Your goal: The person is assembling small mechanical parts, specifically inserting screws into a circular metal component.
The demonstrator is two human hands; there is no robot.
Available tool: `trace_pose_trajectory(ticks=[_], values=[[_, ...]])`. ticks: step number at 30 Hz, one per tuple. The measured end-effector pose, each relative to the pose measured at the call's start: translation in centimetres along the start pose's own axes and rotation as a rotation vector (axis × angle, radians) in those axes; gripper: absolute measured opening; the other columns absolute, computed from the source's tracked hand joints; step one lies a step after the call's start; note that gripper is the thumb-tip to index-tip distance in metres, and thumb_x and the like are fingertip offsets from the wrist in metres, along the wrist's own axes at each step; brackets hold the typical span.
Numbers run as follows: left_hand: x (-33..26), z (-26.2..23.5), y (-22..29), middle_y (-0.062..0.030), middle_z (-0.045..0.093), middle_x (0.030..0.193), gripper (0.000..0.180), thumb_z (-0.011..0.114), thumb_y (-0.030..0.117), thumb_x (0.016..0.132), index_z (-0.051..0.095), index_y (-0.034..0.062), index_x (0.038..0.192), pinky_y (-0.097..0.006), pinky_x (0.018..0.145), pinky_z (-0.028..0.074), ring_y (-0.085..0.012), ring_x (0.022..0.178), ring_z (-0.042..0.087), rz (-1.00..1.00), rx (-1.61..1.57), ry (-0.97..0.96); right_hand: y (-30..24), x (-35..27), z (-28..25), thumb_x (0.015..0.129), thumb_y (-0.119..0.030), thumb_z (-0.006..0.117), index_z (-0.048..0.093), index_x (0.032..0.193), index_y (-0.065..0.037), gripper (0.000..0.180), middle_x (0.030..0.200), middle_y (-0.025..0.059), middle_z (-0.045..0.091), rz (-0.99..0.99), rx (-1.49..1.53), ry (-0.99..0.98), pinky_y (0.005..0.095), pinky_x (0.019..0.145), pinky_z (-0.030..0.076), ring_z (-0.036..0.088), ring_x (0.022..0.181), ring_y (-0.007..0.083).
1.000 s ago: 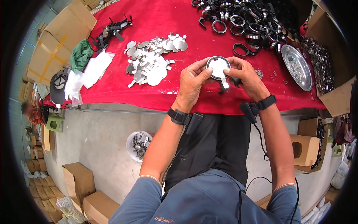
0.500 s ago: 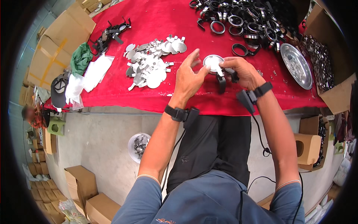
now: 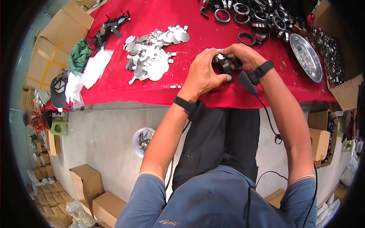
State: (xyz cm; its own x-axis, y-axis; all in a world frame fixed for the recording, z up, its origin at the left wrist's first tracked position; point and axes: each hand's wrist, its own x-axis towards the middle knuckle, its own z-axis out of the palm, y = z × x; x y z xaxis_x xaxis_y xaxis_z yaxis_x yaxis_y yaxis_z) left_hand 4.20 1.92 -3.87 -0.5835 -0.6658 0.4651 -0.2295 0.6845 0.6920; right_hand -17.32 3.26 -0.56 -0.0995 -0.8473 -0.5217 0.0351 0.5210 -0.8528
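Both hands hold one black ringed part (image 3: pixel 227 68) with curved black arms and a bright metal tab, above the near half of the red-covered table. My left hand (image 3: pixel 200 74) grips it from the left, with the thumb lying along the near side. My right hand (image 3: pixel 246 55) has its fingers closed on the far right side. The hands hide most of the ring and any disc in it. Left of them lies a pile of flat silver discs with tabs (image 3: pixel 157 71). Black and silver rings with curved arms (image 3: pixel 222 15) are heaped at the far right.
An oval metal tray (image 3: pixel 317 70) of small clear or metallic pieces lies right, beside an open cardboard box (image 3: pixel 344 91) of metal parts. At left are black parts (image 3: pixel 110 28), a green cloth (image 3: pixel 79 57), plastic bags (image 3: pixel 75 89) and a cap (image 3: pixel 59 91). A white bucket (image 3: pixel 137 143) stands below.
The silver disc face that showed between my hands has turned out of sight as the part tilted. My left fingers have closed in around it. The whole view has shifted slightly.
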Motion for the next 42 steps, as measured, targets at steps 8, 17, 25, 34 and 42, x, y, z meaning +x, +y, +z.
trace_pose_trajectory(ticks=[8,17,25,34,42], values=[[0.8,0.9,-1.1,-0.0171,0.074,0.131,0.082,0.104,0.041,0.063,0.075,0.0032,0.129,-0.047,0.111,0.056,-0.0365,0.125,0.07,0.056,0.126,0.057,1.1,-4.2,-2.6,0.105,-0.009,0.064,0.048,0.162,0.008,0.062,0.119,0.0112,0.075,-0.262,-0.302,0.082,0.028,0.088,0.055,0.068,0.088,0.015],[1.0,1.7,-1.2,-0.0156,0.074,0.129,0.084,0.105,0.044,0.06,0.076,0.0038,0.127,-0.047,0.111,0.055,-0.0354,0.125,0.068,0.0,0.078,0.058,2.5,-4.7,-1.8,0.099,-0.006,0.066,0.073,0.129,0.006,0.033,0.101,0.0165,0.08,-0.456,-0.615,0.195,0.0371,0.087,0.06,0.077,0.092,0.0226],[0.8,2.5,-0.7,-0.0172,0.073,0.129,0.077,0.104,0.04,0.061,0.078,0.004,0.124,-0.049,0.109,0.056,-0.037,0.124,0.068,-0.015,0.064,0.122,0.7,-6.0,1.7,0.092,-0.032,0.076,0.076,0.108,0.008,0.043,0.092,0.0298,0.076,-0.473,-0.923,0.442,0.0504,0.082,0.06,0.077,0.089,0.0445],[1.0,3.7,-1.9,-0.0187,0.075,0.129,0.058,0.094,0.027,0.07,0.079,0.0045,0.121,-0.049,0.101,0.057,-0.0397,0.114,0.071,0.06,0.167,0.221,2.9,-4.7,4.0,0.092,-0.028,0.079,0.072,0.088,0.001,0.03,0.074,0.0233,0.071,-0.774,-1.194,0.716,0.054,0.07,0.059,0.073,0.073,0.0455],[1.0,1.6,-0.8,-0.019,0.075,0.13,0.071,0.098,0.028,0.066,0.076,-0.0004,0.127,-0.048,0.104,0.059,-0.0394,0.116,0.073,0.036,0.054,0.145,3.4,-9.7,2.2,0.101,-0.011,0.071,0.074,0.1,-0.003,0.008,0.077,0.0201,0.073,-0.857,-1.098,0.559,0.0513,0.068,0.058,0.074,0.074,0.0432]])
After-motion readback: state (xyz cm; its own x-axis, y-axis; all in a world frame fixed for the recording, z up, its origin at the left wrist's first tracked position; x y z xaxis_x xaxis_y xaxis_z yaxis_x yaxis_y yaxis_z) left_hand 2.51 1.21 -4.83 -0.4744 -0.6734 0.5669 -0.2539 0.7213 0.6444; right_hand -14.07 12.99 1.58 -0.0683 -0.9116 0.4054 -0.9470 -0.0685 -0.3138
